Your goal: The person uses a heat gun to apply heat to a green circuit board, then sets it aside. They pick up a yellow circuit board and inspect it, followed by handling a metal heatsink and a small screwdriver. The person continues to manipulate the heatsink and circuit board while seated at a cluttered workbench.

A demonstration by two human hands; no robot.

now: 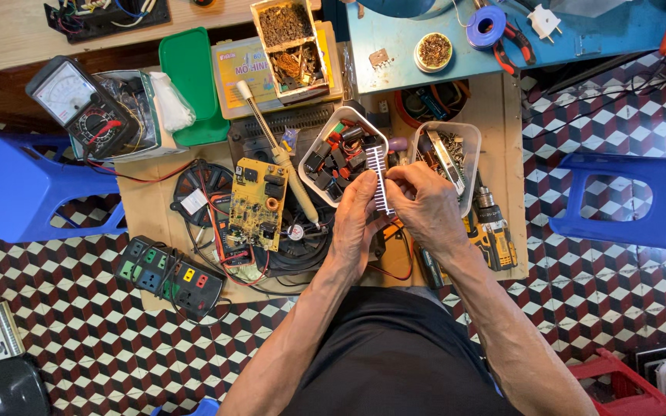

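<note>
While both hands meet at the centre of the frame, the head view shows this:

Left hand: the left hand (358, 219) has its fingers closed on the lower part of a narrow strip of small white-and-dark parts (380, 179).
Right hand: the right hand (424, 206) pinches the same strip from the other side, thumb and fingers together on it.
Strip: upright, just right of centre, over the edge of a clear tub of dark components (338, 156).
Centre left: a yellow circuit board (258, 203) lies flat, a soldering iron (280, 150) slanting just beside it.
Upper left: an analog multimeter (79, 104).
Lower left: a black power strip (167, 276).
Right of hands: a yellow cordless drill (493, 231).
</note>
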